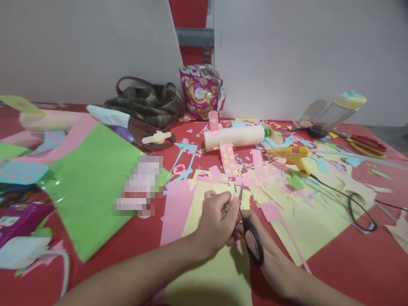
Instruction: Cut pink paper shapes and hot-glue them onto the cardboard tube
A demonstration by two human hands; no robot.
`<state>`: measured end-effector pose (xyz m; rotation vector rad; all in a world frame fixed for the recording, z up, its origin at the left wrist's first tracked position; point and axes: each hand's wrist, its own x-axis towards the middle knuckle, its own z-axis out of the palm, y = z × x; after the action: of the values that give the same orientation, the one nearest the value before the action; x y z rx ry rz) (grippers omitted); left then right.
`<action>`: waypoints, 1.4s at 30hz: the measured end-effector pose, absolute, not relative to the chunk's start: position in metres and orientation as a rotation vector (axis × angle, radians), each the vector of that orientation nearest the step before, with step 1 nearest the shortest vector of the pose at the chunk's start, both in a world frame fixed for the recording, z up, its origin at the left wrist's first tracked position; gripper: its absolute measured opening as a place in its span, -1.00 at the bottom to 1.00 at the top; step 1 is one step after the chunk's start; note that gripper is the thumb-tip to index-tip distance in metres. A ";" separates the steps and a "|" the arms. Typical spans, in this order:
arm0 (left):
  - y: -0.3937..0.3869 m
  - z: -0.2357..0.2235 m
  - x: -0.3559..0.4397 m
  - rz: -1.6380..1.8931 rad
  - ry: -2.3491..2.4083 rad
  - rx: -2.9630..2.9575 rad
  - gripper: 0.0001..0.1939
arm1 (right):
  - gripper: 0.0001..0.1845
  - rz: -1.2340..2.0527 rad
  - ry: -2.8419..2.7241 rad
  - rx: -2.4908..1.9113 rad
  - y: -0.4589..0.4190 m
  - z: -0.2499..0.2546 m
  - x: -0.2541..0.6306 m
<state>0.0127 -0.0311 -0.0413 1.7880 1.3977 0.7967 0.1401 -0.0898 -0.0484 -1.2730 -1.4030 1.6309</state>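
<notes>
My right hand [251, 227] grips a pair of scissors [255, 242] by the black handles, and its fingers are partly hidden behind my left hand. The blades point away from me and stand slightly apart. My left hand [219, 216] is closed beside the blades, pinching what looks like a small piece of pink paper [237, 201] at its fingertips. Under both hands lies a pale yellow sheet [204, 276], with a pink sheet [174, 204] partly beneath it. Beyond them is a cream tube [236, 138] with pink, star-patterned strips on it.
Paper scraps cover the red table [121, 263]. A yellow glue gun [298, 157] with a black cord lies right, near red-handled pliers [366, 144] and a clear container [342, 110]. A purple snack bag [202, 91] and plaid bag [149, 102] stand behind; a green sheet [86, 195] is left.
</notes>
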 end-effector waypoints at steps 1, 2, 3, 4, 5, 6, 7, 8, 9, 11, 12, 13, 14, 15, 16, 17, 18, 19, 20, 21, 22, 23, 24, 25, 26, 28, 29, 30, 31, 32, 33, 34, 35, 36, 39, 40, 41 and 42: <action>-0.031 -0.041 0.013 0.793 1.399 1.791 -0.64 | -0.70 1.624 -1.409 -1.274 -0.089 -0.048 0.140; -0.031 -0.041 0.013 0.791 1.400 1.796 -0.64 | -0.69 1.624 -1.416 -1.271 -0.089 -0.047 0.140; -0.032 -0.041 0.013 0.789 1.402 1.801 -0.63 | -0.69 1.623 -1.420 -1.263 -0.089 -0.047 0.139; -0.032 -0.042 0.013 0.787 1.407 1.805 -0.63 | -0.69 1.619 -1.423 -1.254 -0.089 -0.046 0.139; -0.033 -0.042 0.013 0.787 1.412 1.808 -0.63 | -0.69 1.614 -1.427 -1.242 -0.089 -0.047 0.139; -0.034 -0.043 0.014 0.788 1.417 1.813 -0.63 | -0.70 1.602 -1.431 -1.231 -0.088 -0.047 0.138; -0.034 -0.044 0.014 0.793 1.422 1.816 -0.63 | -0.71 1.590 -1.434 -1.220 -0.088 -0.047 0.138; -0.035 -0.044 0.014 0.797 1.425 1.819 -0.63 | -0.72 1.579 -1.438 -1.213 -0.088 -0.047 0.138; -0.035 -0.045 0.014 0.803 1.426 1.819 -0.63 | -0.74 1.571 -1.439 -1.212 -0.088 -0.048 0.137; -0.034 -0.046 0.014 0.812 1.413 1.816 -0.63 | -0.78 1.573 -1.432 -1.211 -0.088 -0.048 0.137; -0.033 -0.046 0.014 0.814 1.406 1.811 -0.63 | -0.80 1.577 -1.428 -1.207 -0.088 -0.048 0.136; -0.032 -0.045 0.014 0.816 1.400 1.805 -0.63 | -0.81 1.581 -1.425 -1.199 -0.088 -0.048 0.136; -0.031 -0.045 0.014 0.818 1.390 1.799 -0.63 | -0.81 1.586 -1.419 -1.194 -0.088 -0.048 0.135; -0.031 -0.045 0.014 0.820 1.377 1.792 -0.63 | -0.82 1.589 -1.411 -1.187 -0.088 -0.048 0.135; -0.031 -0.045 0.014 0.822 1.365 1.786 -0.64 | -0.82 1.597 -1.402 -1.180 -0.088 -0.048 0.134; -0.031 -0.045 0.014 0.828 1.357 1.777 -0.64 | -0.83 1.605 -1.388 -1.177 -0.088 -0.048 0.133; -0.031 -0.045 0.014 0.834 1.351 1.767 -0.64 | -0.84 1.615 -1.376 -1.176 -0.088 -0.048 0.132; -0.031 -0.045 0.014 0.841 1.351 1.752 -0.64 | -0.84 1.624 -1.361 -1.172 -0.087 -0.048 0.131; -0.032 -0.046 0.013 0.849 1.355 1.733 -0.64 | -0.85 1.619 -1.347 -1.172 -0.087 -0.049 0.130; -0.032 -0.046 0.013 0.855 1.360 1.714 -0.64 | -0.85 1.621 -1.338 -1.175 -0.087 -0.050 0.129; -0.032 -0.047 0.013 0.861 1.364 1.697 -0.65 | -0.84 1.614 -1.306 -1.178 -0.086 -0.051 0.128; -0.032 -0.047 0.013 0.868 1.367 1.683 -0.66 | -0.83 1.610 -1.285 -1.179 -0.086 -0.052 0.128; -0.031 -0.047 0.012 0.875 1.367 1.675 -0.66 | -0.82 1.621 -1.269 -1.180 -0.085 -0.052 0.128; -0.030 -0.047 0.012 0.883 1.367 1.672 -0.67 | -0.80 1.609 -1.238 -1.174 -0.084 -0.053 0.128; -0.029 -0.046 0.012 0.887 1.361 1.668 -0.67 | -0.77 1.597 -1.210 -1.159 -0.083 -0.053 0.128; -0.027 -0.045 0.011 0.878 1.321 1.632 -0.68 | -0.71 1.552 -1.150 -1.126 -0.080 -0.054 0.130; -0.026 -0.044 0.012 0.853 1.273 1.598 -0.68 | -0.67 1.529 -1.126 -1.109 -0.079 -0.054 0.131; -0.026 -0.043 0.012 0.818 1.217 1.554 -0.69 | -0.65 1.505 -1.102 -1.099 -0.077 -0.054 0.132; -0.026 -0.043 0.012 0.780 1.160 1.512 -0.70 | -0.64 1.479 -1.074 -1.095 -0.075 -0.053 0.133; -0.026 -0.042 0.012 0.744 1.111 1.483 -0.71 | -0.65 1.449 -1.039 -1.096 -0.074 -0.053 0.135; -0.027 -0.042 0.012 0.715 1.077 1.474 -0.71 | -0.67 1.417 -0.999 -1.102 -0.072 -0.053 0.136; -0.027 -0.042 0.012 0.693 1.059 1.484 -0.72 | -0.69 1.383 -0.954 -1.111 -0.070 -0.053 0.137; -0.027 -0.043 0.012 0.680 1.055 1.511 -0.71 | -0.72 1.352 -0.910 -1.124 -0.069 -0.053 0.139; -0.028 -0.043 0.012 0.669 1.057 1.549 -0.70 | -0.73 1.325 -0.872 -1.134 -0.067 -0.053 0.140; -0.028 -0.044 0.011 0.608 1.017 1.656 -0.68 | -0.70 1.293 -0.814 -1.151 -0.064 -0.053 0.142; -0.027 -0.044 0.011 0.578 0.986 1.683 -0.70 | -0.69 1.290 -0.809 -1.152 -0.064 -0.053 0.142; -0.027 -0.044 0.010 0.553 0.955 1.707 -0.72 | -0.68 1.292 -0.809 -1.152 -0.064 -0.053 0.143; -0.026 -0.043 0.010 0.531 0.925 1.728 -0.74 | -0.66 1.296 -0.812 -1.149 -0.064 -0.052 0.143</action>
<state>0.0099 -0.0263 -0.0434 1.7278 0.9246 0.5314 0.1426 -0.0637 -0.0521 -1.1491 -0.8119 1.2956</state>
